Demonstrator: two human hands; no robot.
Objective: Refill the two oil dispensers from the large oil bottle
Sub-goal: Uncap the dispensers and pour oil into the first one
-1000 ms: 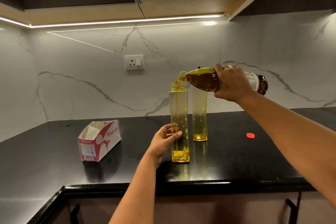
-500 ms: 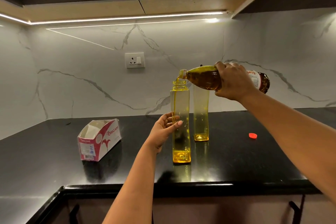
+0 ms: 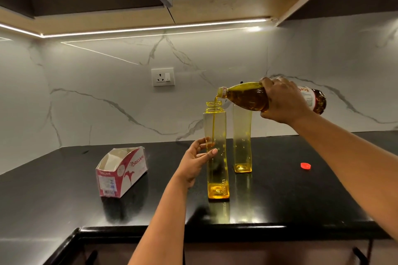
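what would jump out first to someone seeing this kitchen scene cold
The thin stream of oil falling from the tipped oil bottle, gripped by the right hand, into the near dispenser at the middle of the black counter. The left hand steadies that dispenser; a second dispenser stands just behind. A red cap lies to the right, a cardboard box to the left.

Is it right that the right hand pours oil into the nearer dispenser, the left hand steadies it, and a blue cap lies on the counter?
Not quite: the cap is red, as the head view shows. The rest holds: right hand pours into the nearer dispenser, left hand steadies it.
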